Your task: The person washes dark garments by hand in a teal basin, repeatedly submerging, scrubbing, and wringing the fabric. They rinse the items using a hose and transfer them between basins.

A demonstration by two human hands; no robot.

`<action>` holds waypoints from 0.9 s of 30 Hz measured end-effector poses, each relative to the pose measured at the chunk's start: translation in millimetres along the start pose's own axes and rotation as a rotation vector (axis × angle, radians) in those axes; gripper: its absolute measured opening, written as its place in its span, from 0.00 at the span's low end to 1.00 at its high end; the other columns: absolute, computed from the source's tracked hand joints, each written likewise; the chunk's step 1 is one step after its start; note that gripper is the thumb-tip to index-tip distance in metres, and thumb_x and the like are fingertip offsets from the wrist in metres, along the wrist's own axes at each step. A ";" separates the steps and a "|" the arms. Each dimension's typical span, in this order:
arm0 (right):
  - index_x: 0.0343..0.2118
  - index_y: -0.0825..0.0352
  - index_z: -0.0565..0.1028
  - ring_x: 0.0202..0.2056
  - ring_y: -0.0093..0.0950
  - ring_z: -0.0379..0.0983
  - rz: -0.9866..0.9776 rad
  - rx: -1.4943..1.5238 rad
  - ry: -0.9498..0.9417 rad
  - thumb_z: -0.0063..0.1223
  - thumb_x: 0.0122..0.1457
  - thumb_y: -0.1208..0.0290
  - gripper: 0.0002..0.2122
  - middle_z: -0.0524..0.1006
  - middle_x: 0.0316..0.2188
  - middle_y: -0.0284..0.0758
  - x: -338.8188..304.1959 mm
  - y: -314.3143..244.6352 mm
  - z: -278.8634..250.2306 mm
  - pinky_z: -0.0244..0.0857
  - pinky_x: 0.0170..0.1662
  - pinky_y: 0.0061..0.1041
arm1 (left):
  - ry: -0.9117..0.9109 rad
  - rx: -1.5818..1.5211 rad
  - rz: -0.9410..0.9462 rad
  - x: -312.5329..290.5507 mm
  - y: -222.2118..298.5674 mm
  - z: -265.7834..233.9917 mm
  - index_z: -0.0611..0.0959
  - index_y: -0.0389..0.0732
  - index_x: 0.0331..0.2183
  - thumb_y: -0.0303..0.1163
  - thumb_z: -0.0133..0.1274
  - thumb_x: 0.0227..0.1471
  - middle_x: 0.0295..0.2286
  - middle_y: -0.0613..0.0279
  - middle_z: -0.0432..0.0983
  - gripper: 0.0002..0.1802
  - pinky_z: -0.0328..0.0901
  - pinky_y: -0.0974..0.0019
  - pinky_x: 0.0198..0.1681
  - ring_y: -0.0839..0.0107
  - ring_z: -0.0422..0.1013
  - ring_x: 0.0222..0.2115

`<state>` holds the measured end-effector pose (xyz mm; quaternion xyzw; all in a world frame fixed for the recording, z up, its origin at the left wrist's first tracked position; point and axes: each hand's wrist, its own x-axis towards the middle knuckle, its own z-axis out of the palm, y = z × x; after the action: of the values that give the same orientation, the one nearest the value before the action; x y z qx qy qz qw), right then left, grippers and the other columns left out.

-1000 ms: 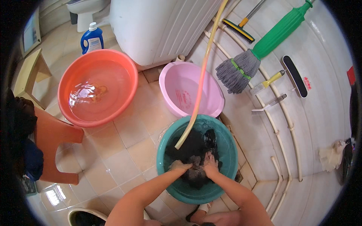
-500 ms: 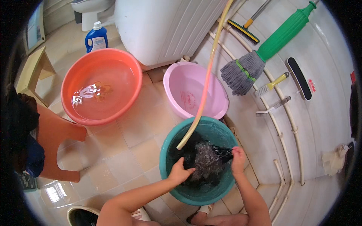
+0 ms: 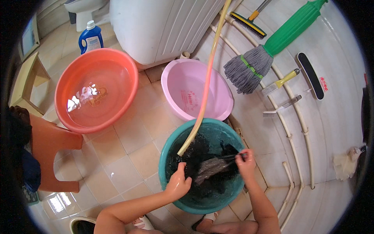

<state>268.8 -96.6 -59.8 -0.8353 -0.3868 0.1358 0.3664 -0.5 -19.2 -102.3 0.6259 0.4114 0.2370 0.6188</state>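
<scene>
A teal basin (image 3: 163, 171) holds water and dark, wet cloth. Sheer black cloth (image 3: 212, 167) is drawn taut toward the basin's right side, where my right hand (image 3: 245, 163) pinches its edge. At the basin's left rim, the fingers of my left hand (image 3: 178, 183) are curled in against the dark cloth, and the part they grip is mostly hidden. Just above that hand is the open end of a yellow-pink hose (image 3: 200, 115), hanging over the basin.
Behind stand a pink basin (image 3: 171, 84) and an orange basin of water (image 3: 58, 93), near a blue bottle (image 3: 91, 38) and white appliance (image 3: 144, 31). An orange stool (image 3: 54, 152) is left. A mop (image 3: 253, 66), brushes (image 3: 282, 82) and pipes (image 3: 300, 121) line the right wall.
My left hand has gone from spread fingers over the water to a closed grip near the left rim. The sheer cloth has shifted and lies more stretched from my right hand. The view has moved slightly.
</scene>
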 end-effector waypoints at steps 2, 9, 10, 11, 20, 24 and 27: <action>0.49 0.62 0.67 0.45 0.36 0.65 -0.308 -0.249 -0.240 0.60 0.45 0.64 0.26 0.69 0.44 0.41 -1.6 3.3 22.2 0.59 0.48 0.33 | -0.035 0.131 -0.016 0.5 -5.4 9.7 0.63 0.34 0.44 0.21 0.46 0.42 0.35 0.40 0.69 0.23 0.63 0.50 0.38 0.44 0.68 0.34; 0.62 0.52 0.44 0.51 0.50 0.57 -0.106 -0.935 -0.635 0.58 0.47 0.66 0.42 0.49 0.59 0.47 -25.5 29.4 87.3 0.56 0.51 0.45 | -0.225 0.383 0.037 20.4 -30.3 48.7 0.63 0.34 0.46 0.20 0.45 0.38 0.42 0.40 0.65 0.27 0.58 0.51 0.46 0.45 0.62 0.41; 0.61 0.52 0.46 0.51 0.47 0.59 -0.116 -0.985 -0.675 0.56 0.47 0.68 0.39 0.51 0.58 0.47 -22.0 42.8 94.3 0.57 0.51 0.42 | -0.245 0.338 -0.006 28.3 -40.3 56.9 0.63 0.34 0.46 0.20 0.45 0.38 0.43 0.40 0.65 0.28 0.57 0.51 0.48 0.44 0.61 0.43; 0.60 0.51 0.49 0.50 0.45 0.61 -0.124 -1.036 -0.716 0.54 0.47 0.70 0.37 0.53 0.57 0.48 -19.0 54.6 99.1 0.58 0.50 0.40 | -0.267 0.293 -0.050 36.1 -50.7 66.0 0.63 0.35 0.47 0.21 0.46 0.38 0.43 0.40 0.65 0.29 0.56 0.51 0.49 0.44 0.60 0.45; 0.42 0.68 0.71 0.44 0.26 0.67 -0.091 0.331 -0.357 0.54 0.44 0.77 0.17 0.72 0.39 0.36 -33.7 -47.8 66.8 0.58 0.50 0.24 | -0.277 -1.187 -0.620 80.5 -33.5 84.7 0.54 0.46 0.57 0.57 0.48 0.48 0.49 0.55 0.61 0.42 0.55 0.58 0.53 0.59 0.59 0.50; 0.30 0.67 0.72 0.33 0.33 0.73 -0.373 0.143 -0.320 0.62 0.42 0.70 0.13 0.73 0.30 0.36 -62.9 -87.1 73.1 0.66 0.36 0.26 | -0.334 -1.054 -0.310 88.8 -65.8 97.3 0.69 0.45 0.45 0.45 0.53 0.43 0.42 0.55 0.66 0.27 0.58 0.57 0.49 0.60 0.63 0.45; 0.20 0.66 0.71 0.20 0.35 0.71 -0.627 0.054 -0.209 0.62 0.41 0.68 0.10 0.72 0.20 0.36 -60.8 -84.1 76.7 0.65 0.23 0.27 | -0.053 -0.690 0.114 73.1 -90.7 108.3 0.76 0.42 0.36 0.35 0.53 0.43 0.33 0.56 0.70 0.15 0.62 0.59 0.43 0.62 0.67 0.37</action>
<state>143.4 -66.7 -56.2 -0.6470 -0.6570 0.1115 0.3706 106.9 -32.4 -218.9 0.4075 0.2553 0.3800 0.7902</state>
